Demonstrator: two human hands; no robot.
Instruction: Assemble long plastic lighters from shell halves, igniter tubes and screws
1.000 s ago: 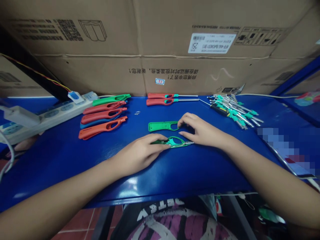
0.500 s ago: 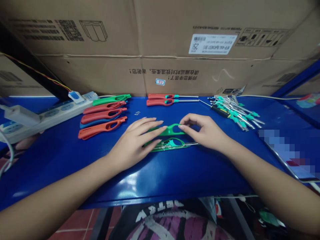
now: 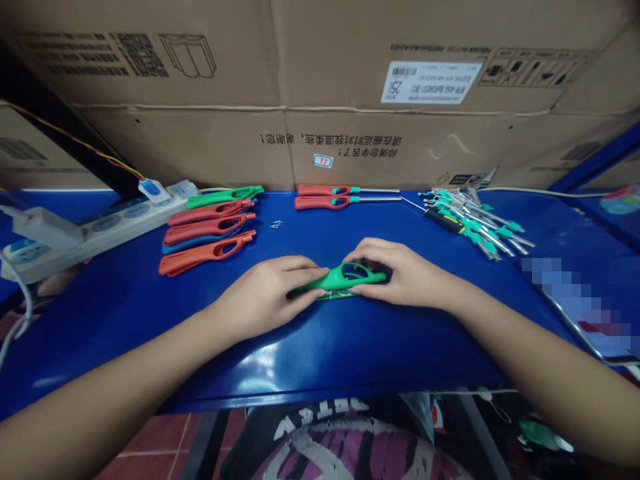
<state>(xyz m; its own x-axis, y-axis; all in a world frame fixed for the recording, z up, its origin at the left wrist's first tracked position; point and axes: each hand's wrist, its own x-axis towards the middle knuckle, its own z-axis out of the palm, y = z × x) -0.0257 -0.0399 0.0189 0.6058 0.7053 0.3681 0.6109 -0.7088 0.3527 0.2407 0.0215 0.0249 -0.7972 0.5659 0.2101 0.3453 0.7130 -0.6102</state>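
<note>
My left hand (image 3: 265, 290) pinches the handle end of a green lighter shell half (image 3: 331, 279), thumb below and fingers above. My right hand (image 3: 407, 272) is closed around its other end, next to the oval trigger opening. That half lies over a second green half with metal parts (image 3: 336, 293), tilted so that a strip of the inside shows along the near edge. Whether the two touch along their whole length I cannot tell. The ends of both pieces are partly hidden by my fingers.
Red and green lighter shells (image 3: 210, 230) are stacked at the left beside a power strip (image 3: 107, 227). Two red lighters (image 3: 323, 202) lie at the back. A screwdriver (image 3: 443, 221) and metal rods with teal parts (image 3: 487, 230) are at right. Small screws (image 3: 277, 224) lie behind my left hand.
The upper green shell half has moved toward me, from behind the filled half to on top of it. Both hands have moved with it, and the inner parts are now mostly covered.
</note>
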